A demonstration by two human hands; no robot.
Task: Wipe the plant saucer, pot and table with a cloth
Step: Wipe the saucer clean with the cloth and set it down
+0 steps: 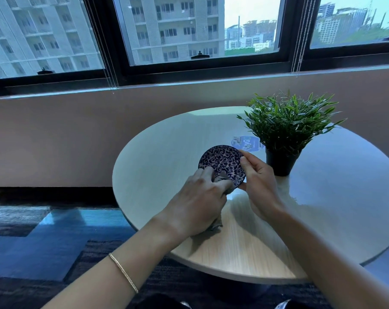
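Note:
A round saucer (222, 162) with a dark blue swirl pattern is held tilted above the round pale wooden table (166, 152). My right hand (259, 181) grips its right rim, thumb on the patterned face. My left hand (198, 201) holds a grey cloth (215, 225) bunched in its fingers and presses it against the saucer's lower edge. Most of the cloth is hidden under that hand. A green leafy plant (289, 121) in a black pot (280, 163) stands on the table just right of my hands.
A blue and white sticker (244, 142) lies on the table behind the saucer. A wall with a window sill (144, 85) runs behind the table. Blue patterned carpet (55, 230) lies to the left and below.

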